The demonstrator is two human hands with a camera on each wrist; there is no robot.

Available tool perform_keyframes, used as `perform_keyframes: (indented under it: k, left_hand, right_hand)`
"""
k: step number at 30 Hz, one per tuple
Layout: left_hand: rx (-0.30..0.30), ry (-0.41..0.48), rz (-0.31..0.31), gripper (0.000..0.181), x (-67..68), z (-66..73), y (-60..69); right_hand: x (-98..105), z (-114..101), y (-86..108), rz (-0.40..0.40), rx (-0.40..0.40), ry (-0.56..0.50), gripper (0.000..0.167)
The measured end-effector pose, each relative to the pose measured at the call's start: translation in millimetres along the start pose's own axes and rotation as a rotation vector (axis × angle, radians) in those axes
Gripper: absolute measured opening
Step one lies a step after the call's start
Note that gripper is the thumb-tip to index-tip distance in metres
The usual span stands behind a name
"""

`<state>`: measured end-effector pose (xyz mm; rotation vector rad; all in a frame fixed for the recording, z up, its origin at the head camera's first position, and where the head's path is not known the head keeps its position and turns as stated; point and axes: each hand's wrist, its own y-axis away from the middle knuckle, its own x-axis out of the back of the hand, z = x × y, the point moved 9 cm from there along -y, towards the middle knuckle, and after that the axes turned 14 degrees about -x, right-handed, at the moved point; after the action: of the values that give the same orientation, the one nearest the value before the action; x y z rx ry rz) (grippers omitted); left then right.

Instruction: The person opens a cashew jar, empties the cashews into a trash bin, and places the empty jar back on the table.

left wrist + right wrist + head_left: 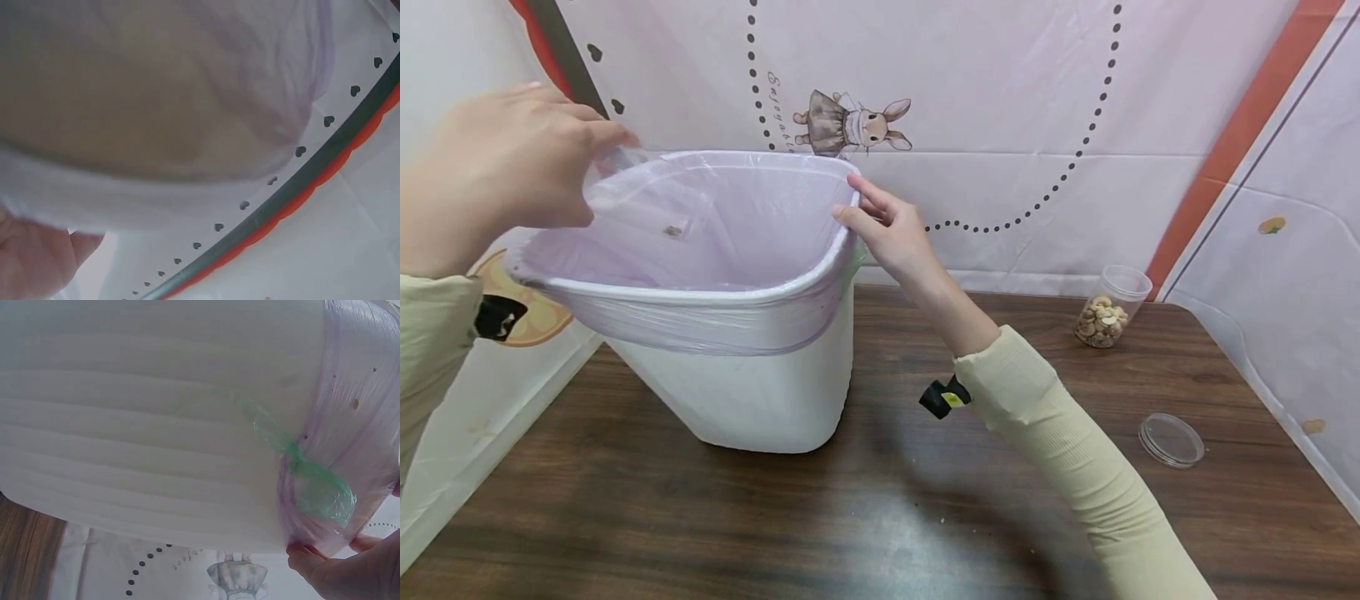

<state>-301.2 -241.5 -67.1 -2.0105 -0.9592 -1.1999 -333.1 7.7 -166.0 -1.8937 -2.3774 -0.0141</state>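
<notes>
A white bin stands on the table, lined with a thin lilac bag folded over its rim. Above the bin's left part, my left hand grips a see-through plastic container, tilted into the opening. A small brown bit shows through it; its exact shape is hard to make out. At the far right corner of the rim, my right hand pinches the edge through the bag. In the right wrist view, green film hangs beside those fingers. The left wrist view shows only part of the left hand.
A clear jar of nuts stands without its lid at the table's right back. Nearer lies a round clear lid. Tiny crumbs dot the dark wood table. A printed sheet hangs behind.
</notes>
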Motion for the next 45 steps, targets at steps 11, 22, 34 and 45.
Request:
perform_keyframes:
  k: [11,22,34,45]
  left_hand:
    - [0.176,0.168,0.050,0.082,-5.2,-16.7,20.0]
    - [0.252,0.280,0.146,0.086,1.3,-11.0,27.9]
    - [0.307,0.426,0.291,0.086,6.4,-3.0,29.2]
    - [0.363,0.591,0.482,0.081,4.1,-7.3,27.2]
  right_hand:
    - [2,12,4.4,-0.097,0.030,-0.089,0.050]
    - [13,22,14.2,-0.168,-0.051,-0.213,0.050]
    - [35,31,31.0,-0.186,-0.063,-0.201,0.050]
    - [63,43,43.0,-0.147,-0.060,-0.193,0.051]
